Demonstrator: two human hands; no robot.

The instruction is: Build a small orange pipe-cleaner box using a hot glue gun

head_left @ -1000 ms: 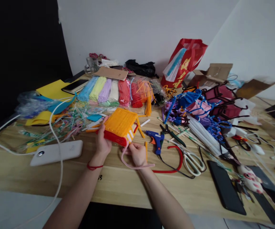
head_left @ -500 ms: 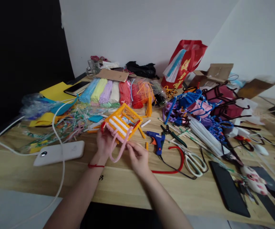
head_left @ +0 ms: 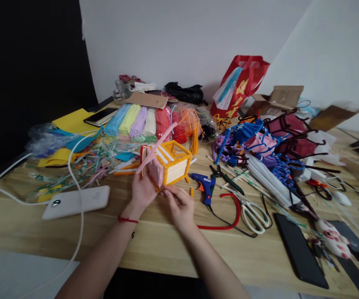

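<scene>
Turned since half a second ago, the box now shows a pale side panel to the camera, and the pink stem that hung below it slants up toward 1 o'clock.

At 9 o'clock from the hands a white power bank lies flat on the table, its cable looping off the near edge. The left hand is closed on the box's left and lower side, fingers wrapped behind it, palm turned to it, wrist bent back, a red string around the wrist. The box, orange-edged, is held just above the table at the middle of the view, tilted a little. The right hand comes in from 5 o'clock, palm down, thumb and forefinger narrowed to a pinch on the box's lower front corner; the other fingers are curled under.

At 3 o'clock from the right hand lies a blue glue gun, then white-handled scissors. At 1 o'clock, by the wall, a red bag bears gold characters, too blurred to read. A dark phone lies at 4 o'clock.
</scene>
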